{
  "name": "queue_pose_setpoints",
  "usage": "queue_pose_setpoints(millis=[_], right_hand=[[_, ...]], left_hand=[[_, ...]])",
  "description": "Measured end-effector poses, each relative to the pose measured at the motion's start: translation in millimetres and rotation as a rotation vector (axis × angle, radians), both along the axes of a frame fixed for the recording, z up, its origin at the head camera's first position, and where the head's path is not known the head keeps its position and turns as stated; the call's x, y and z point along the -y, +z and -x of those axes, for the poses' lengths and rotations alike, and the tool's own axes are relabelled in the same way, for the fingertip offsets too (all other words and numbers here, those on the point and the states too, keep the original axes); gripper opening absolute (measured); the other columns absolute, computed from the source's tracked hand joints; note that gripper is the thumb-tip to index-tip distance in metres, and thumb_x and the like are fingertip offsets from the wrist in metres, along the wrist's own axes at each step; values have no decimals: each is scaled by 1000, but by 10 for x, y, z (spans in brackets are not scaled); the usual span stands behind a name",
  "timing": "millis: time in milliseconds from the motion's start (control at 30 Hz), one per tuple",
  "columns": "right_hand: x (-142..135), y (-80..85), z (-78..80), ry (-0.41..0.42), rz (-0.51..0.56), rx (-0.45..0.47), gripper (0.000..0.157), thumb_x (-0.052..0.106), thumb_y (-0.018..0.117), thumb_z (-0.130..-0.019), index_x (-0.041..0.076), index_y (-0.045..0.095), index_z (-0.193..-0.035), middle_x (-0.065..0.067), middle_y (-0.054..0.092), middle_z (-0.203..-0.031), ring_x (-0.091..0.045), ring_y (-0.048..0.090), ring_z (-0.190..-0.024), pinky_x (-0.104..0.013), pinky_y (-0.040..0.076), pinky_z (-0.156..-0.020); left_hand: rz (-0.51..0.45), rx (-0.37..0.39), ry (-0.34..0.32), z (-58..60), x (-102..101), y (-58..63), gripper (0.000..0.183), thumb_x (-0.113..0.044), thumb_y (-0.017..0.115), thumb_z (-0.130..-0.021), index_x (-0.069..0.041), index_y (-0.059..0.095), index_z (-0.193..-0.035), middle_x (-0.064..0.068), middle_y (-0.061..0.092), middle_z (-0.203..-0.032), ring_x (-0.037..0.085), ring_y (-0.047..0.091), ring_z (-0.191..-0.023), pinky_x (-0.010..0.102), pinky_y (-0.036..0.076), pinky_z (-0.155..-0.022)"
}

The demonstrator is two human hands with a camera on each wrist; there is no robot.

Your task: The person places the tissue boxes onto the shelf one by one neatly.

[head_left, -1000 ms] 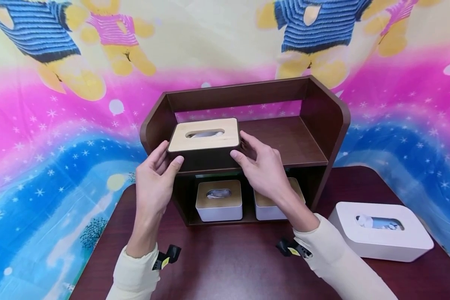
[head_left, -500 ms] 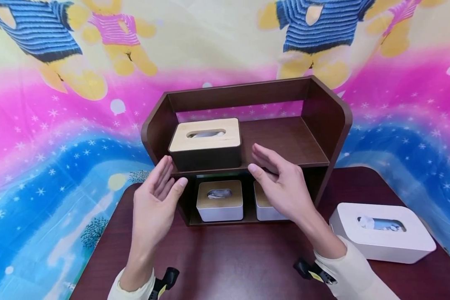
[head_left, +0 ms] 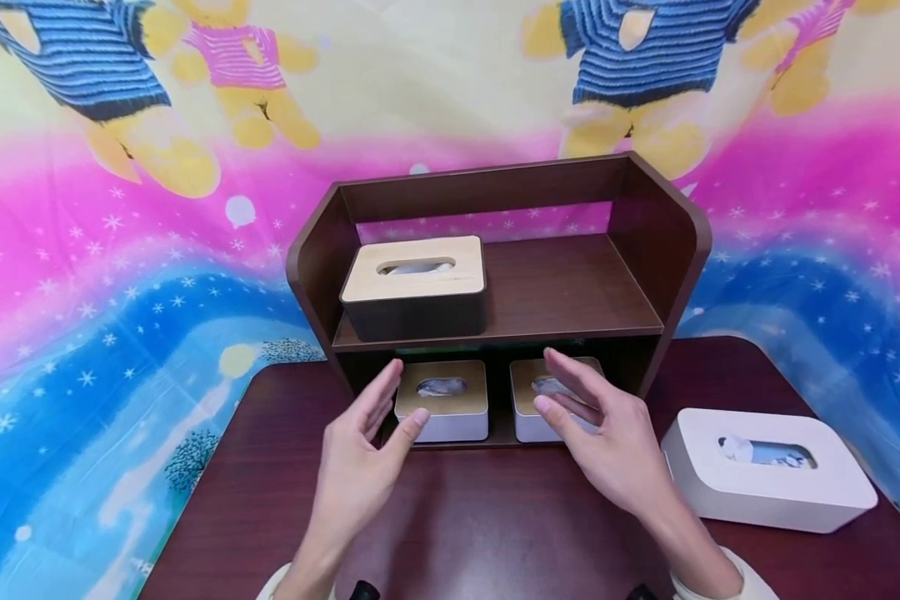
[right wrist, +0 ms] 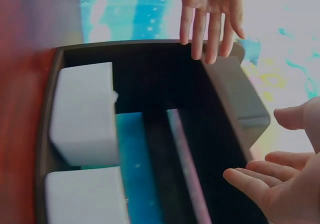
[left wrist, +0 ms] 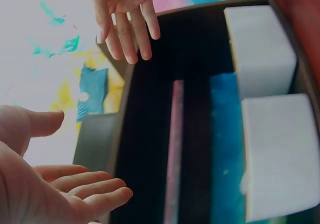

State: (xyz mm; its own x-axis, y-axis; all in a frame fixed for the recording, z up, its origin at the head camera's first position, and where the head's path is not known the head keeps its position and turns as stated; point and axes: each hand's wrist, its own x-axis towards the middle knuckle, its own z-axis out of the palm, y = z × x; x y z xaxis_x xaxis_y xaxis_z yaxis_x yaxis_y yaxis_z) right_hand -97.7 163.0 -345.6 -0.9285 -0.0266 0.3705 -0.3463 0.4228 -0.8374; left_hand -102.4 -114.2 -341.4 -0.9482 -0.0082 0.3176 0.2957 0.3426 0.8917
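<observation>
A dark tissue box [head_left: 414, 314] with a pale wooden lid sits at the left of the upper shelf [head_left: 570, 287]. Both hands are apart from it, lower and nearer the camera. My left hand [head_left: 360, 458], fingers extended and holding nothing, hovers before the left white tissue box [head_left: 444, 426] with a wooden lid on the lower shelf. In front of the right white tissue box [head_left: 527, 423], partly hiding it, my right hand [head_left: 615, 442] is likewise held with straight fingers. The left wrist view shows the left palm [left wrist: 55, 184] bare; so does the right wrist view for the right palm [right wrist: 285, 184].
The dark brown two-tier shelf unit [head_left: 487, 339] stands on a dark red table [head_left: 495, 517]. At the right on the table lies a larger white tissue box [head_left: 780, 500]. A printed cloth [head_left: 157, 333] hangs behind.
Both hands held the dark tissue box one second ago. They have let go and drawn down toward the camera, the left hand also shifting right. The box stays on the upper shelf.
</observation>
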Motion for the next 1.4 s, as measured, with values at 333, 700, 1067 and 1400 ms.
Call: queue_pose_setpoints(millis=[333,700,1067,1400], right_hand=[[-178,-520,-89,-28,-34,58,55,20,79,-100,16,62,-151,-12,67,-150,-28,77,-117,-11,59,-91],[-483,-883,-208,-55,-60,68,56,16,81,-98,8,62,-150,-19,66,-149,18,57,-122,-5,54,-94],[-859,-919,-273,-169,-177,127,59,27,81,-99,13,60,-153,-16,66,-150,24,55,-112,-1,53,-86],[-1200,-947,-352,-250,-218,251,69,41,77,-100,17,52,-160,-24,58,-157,29,49,-110,-1,53,-77]], left_hand=[[67,45,-62,-20,-298,-412,64,-31,80,-99,-16,57,-156,9,62,-154,24,58,-144,49,45,-123],[191,43,-172,-15,-771,-769,62,-45,74,-101,-17,60,-154,3,65,-153,24,62,-141,51,52,-118],[174,73,-257,-48,-1140,-910,62,-41,75,-101,-11,60,-154,4,65,-152,21,61,-143,42,50,-121],[162,100,-337,-97,-1477,-966,60,-43,74,-102,-14,61,-153,-1,65,-152,14,60,-142,33,51,-119]])
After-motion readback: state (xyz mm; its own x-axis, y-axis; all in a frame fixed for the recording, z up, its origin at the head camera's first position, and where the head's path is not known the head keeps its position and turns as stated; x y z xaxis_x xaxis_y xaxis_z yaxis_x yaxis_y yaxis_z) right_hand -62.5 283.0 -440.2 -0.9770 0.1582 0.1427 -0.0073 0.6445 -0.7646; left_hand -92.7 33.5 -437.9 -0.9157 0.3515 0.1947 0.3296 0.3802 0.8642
